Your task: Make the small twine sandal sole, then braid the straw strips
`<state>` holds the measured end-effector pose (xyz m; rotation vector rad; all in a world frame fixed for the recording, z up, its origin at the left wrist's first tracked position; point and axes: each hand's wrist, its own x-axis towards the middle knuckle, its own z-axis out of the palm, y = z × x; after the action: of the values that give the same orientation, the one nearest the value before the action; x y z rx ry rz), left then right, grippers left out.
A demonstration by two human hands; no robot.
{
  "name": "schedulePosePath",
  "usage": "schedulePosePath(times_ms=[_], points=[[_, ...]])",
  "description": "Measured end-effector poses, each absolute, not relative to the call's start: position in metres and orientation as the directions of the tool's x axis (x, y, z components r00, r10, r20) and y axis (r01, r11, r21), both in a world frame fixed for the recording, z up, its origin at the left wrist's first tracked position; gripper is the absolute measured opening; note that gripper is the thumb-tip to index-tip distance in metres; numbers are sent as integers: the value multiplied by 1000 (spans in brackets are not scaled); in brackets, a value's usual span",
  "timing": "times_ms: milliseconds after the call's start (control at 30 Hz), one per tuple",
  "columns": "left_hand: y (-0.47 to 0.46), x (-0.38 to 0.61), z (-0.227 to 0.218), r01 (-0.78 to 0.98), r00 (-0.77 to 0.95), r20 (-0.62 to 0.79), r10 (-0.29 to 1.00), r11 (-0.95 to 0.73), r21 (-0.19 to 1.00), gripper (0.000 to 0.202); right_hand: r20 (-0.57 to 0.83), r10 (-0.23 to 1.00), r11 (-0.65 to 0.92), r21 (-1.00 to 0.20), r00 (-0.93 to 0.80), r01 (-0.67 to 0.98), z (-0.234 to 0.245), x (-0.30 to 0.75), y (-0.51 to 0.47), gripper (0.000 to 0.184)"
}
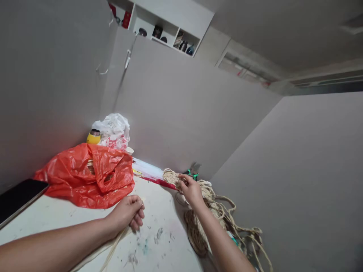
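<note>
My left hand (129, 213) rests on the paint-stained white table (159, 241), fingers curled around thin pale straw strands (115, 245) that trail back toward me. My right hand (191, 189) reaches to the table's far right edge, its fingers pinching a coil of tan rope (171, 176). More of this rope lies in a loose tangled pile (224, 215) under and beyond my right forearm.
A red plastic bag (90, 175) lies at the left, with a white bag (113, 130) and a yellow jar (93, 136) behind it. A dark phone (18, 198) sits at the left edge. Green-handled pliers (193, 172) lie by the wall. Grey walls enclose the corner.
</note>
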<state>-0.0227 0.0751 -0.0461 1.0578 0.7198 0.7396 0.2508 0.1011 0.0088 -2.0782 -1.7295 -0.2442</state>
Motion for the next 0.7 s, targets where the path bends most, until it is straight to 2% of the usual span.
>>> schedulePosePath(times_ms=[133, 233, 300, 533, 700], points=[[77, -21, -50, -180, 550, -158, 820, 301, 937, 35, 453, 869, -152, -136, 198, 979, 41, 288, 91, 46], [80, -20, -51, -183, 544, -148, 826, 289, 940, 38, 441, 866, -209, -112, 237, 971, 53, 313, 92, 56], [80, -20, -50, -181, 544, -148, 826, 288, 941, 39, 417, 867, -244, -117, 271, 963, 54, 325, 96, 55], [77, -22, -42, -179, 528, -161, 834, 295, 939, 42, 389, 858, -262, -232, 336, 937, 50, 333, 96, 48], [80, -23, -46, -192, 543, -139, 828, 283, 940, 41, 455, 850, -97, -359, 264, 928, 49, 289, 77, 42]])
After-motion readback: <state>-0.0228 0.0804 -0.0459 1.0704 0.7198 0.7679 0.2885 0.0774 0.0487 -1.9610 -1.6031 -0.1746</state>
